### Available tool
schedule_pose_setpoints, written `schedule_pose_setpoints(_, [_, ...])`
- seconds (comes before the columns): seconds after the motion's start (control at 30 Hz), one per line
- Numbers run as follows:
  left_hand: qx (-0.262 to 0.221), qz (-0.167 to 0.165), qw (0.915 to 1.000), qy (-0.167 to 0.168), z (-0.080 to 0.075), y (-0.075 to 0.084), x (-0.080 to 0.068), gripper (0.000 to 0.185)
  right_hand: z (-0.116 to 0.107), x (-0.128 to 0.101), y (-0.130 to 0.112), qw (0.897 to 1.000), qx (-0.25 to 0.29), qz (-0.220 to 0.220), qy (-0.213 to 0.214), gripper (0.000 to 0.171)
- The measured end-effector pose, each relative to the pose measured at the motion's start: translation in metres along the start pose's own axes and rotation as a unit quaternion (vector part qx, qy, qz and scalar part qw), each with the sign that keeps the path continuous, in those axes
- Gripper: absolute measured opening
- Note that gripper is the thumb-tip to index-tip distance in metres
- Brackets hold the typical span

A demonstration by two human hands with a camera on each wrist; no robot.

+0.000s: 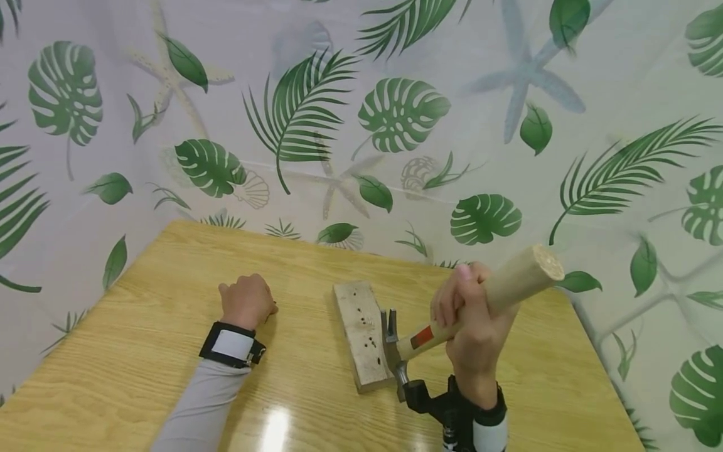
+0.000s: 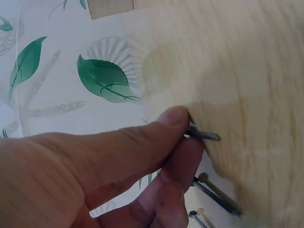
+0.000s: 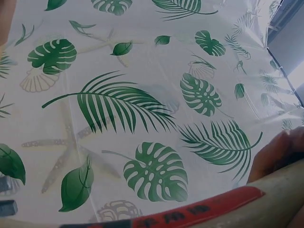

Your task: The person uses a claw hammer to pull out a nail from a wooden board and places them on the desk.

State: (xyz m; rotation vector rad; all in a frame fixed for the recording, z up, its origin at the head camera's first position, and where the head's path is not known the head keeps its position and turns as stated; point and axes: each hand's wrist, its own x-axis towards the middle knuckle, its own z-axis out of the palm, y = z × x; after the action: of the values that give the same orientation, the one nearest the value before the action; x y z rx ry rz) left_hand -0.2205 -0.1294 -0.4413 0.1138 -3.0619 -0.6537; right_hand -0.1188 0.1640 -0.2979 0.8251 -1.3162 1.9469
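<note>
My left hand [image 1: 248, 301] is low over the left part of the table. In the left wrist view its thumb and index finger pinch a dark nail [image 2: 204, 135]. More nails [image 2: 218, 197] show just below those fingers. My right hand [image 1: 480, 320] grips a claw hammer [image 1: 423, 339] by its pale wooden handle, butt end raised to the right. The hammer's metal head is down at the right edge of a wood block [image 1: 356, 317]; contact cannot be told. Several dark nail heads or holes dot the block's top. The right wrist view catches the handle's red label [image 3: 199, 209].
A wood-grained table [image 1: 305, 414] carries the block and extends to a leaf-printed sheet [image 1: 395, 207] behind it. The sheet also rises along the left and right sides.
</note>
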Motion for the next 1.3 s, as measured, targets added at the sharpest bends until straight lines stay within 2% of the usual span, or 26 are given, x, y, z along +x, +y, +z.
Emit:
schedule_pose_setpoints(0.13, [0.004, 0.001, 1.0, 0.005, -0.006, -0.001, 0.0, 0.032, -0.006, 0.005, -0.002, 0.998, -0.024, -0.015, 0.063, 0.037])
schedule_pose_setpoints(0.23, [-0.002, 0.006, 0.9998, 0.021, -0.013, -0.001, -0.001, 0.042, -0.016, 0.008, -0.005, 0.991, -0.06, -0.034, 0.113, 0.037])
schedule_pose_setpoints(0.33, [-0.006, 0.012, 0.9991, 0.039, -0.02, -0.004, -0.002, 0.051, -0.03, 0.009, -0.007, 0.985, -0.091, -0.049, 0.14, 0.037])
schedule_pose_setpoints(0.4, [-0.006, 0.011, 0.999, 0.042, -0.023, -0.006, -0.001, 0.054, -0.041, 0.008, -0.009, 0.984, -0.112, -0.048, 0.13, 0.042])
schedule_pose_setpoints(0.47, [-0.007, 0.009, 0.9992, 0.038, -0.025, -0.009, -0.001, 0.054, -0.052, 0.008, -0.01, 0.985, -0.134, -0.027, 0.105, 0.05])
schedule_pose_setpoints(0.53, [-0.014, 0.007, 0.9994, 0.031, -0.027, -0.011, -0.001, 0.053, -0.06, 0.007, -0.012, 0.983, -0.161, 0.016, 0.084, 0.057])
schedule_pose_setpoints(0.6, [-0.023, 0.007, 0.9994, 0.025, -0.028, -0.013, -0.001, 0.051, -0.065, 0.008, -0.015, 0.977, -0.192, 0.066, 0.069, 0.06])
schedule_pose_setpoints(0.67, [-0.033, 0.007, 0.9992, 0.021, -0.03, -0.013, 0.0, 0.051, -0.069, 0.009, -0.015, 0.967, -0.216, 0.119, 0.066, 0.06])
schedule_pose_setpoints(0.8, [-0.051, 0.011, 0.9986, 0.008, -0.032, -0.013, 0.001, 0.047, -0.077, 0.012, -0.009, 0.947, -0.228, 0.223, 0.047, 0.06])
schedule_pose_setpoints(0.87, [-0.059, 0.015, 0.9981, 0.0, -0.032, -0.012, 0.002, 0.04, -0.082, 0.012, -0.002, 0.932, -0.238, 0.272, 0.031, 0.062])
schedule_pose_setpoints(0.97, [-0.07, 0.023, 0.9972, -0.009, -0.031, -0.01, 0.003, 0.033, -0.091, 0.012, 0.013, 0.903, -0.264, 0.338, 0.007, 0.067])
schedule_pose_setpoints(1.03, [-0.074, 0.028, 0.9968, -0.011, -0.029, -0.009, 0.004, 0.033, -0.098, 0.01, 0.024, 0.886, -0.281, 0.37, -0.004, 0.07])
schedule_pose_setpoints(1.1, [-0.078, 0.033, 0.9963, -0.012, -0.027, -0.008, 0.005, 0.033, -0.107, 0.008, 0.034, 0.872, -0.289, 0.395, -0.01, 0.071])
schedule_pose_setpoints(1.3, [-0.078, 0.04, 0.996, -0.014, -0.023, -0.005, 0.007, 0.032, -0.128, 0.001, 0.058, 0.841, -0.295, 0.453, 0.017, 0.075])
